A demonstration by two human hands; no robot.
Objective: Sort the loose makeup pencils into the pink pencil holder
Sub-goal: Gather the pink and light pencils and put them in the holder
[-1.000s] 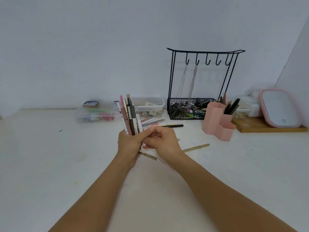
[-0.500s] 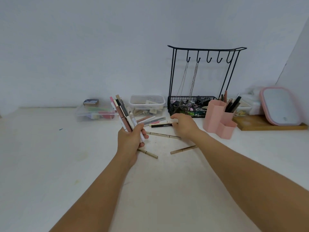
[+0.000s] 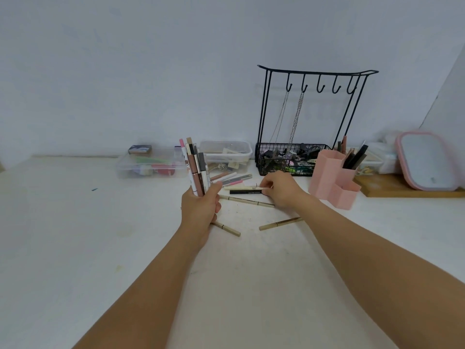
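Note:
My left hand [image 3: 201, 207] grips an upright bundle of makeup pencils [image 3: 196, 170] near the middle of the white table. My right hand [image 3: 281, 188] reaches to the loose pencils behind it, and its fingertips pinch the end of a black pencil [image 3: 245, 191] and a white one [image 3: 241, 187]. More loose pencils [image 3: 231, 178] lie just beyond. Three beige pencils lie nearer: one [image 3: 246, 200] under my right hand, one [image 3: 279, 223] to the right, one [image 3: 226, 228] by my left wrist. The pink pencil holder [image 3: 332, 180] stands to the right with several dark pencils in it.
A black wire jewelry rack [image 3: 302, 157] with hanging chains stands behind the holder. Two clear plastic boxes [image 3: 151, 165] [image 3: 226, 154] sit along the wall. A pink-framed mirror [image 3: 427, 162] leans on a wooden board [image 3: 402, 188] at the far right.
My right hand left the bundle and reached right and away to the loose pencils, now pinching their ends. My left hand tilted the bundle and brought it back upright.

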